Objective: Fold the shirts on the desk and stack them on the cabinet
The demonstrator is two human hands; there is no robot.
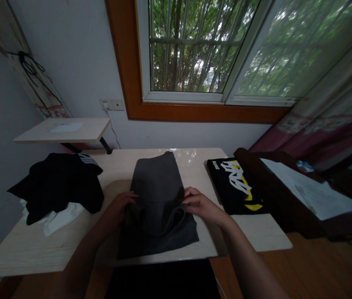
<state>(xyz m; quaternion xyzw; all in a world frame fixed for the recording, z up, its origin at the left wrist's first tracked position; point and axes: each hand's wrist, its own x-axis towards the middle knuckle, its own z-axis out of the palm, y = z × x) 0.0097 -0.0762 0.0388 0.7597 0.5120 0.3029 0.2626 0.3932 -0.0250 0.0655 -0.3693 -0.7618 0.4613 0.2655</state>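
Note:
A dark grey shirt point(155, 178) lies on the light wooden table in front of me, folded into a long narrow shape. Its near part is lifted and doubled over, making a loose roll across the middle. My left hand point(122, 207) pinches the shirt's left edge, fingers closed on the cloth. On the opposite edge my right hand point(199, 203) grips the raised fold between thumb and fingers. The near end of the shirt lies flat close to the table's front edge.
Left on the table point(39, 257) is a heap of black clothes point(64, 182) with a white cloth point(62, 218) under it. A folded black T-shirt point(235, 187) with white and yellow print lies right. Behind the heap stands a small raised shelf point(91, 128).

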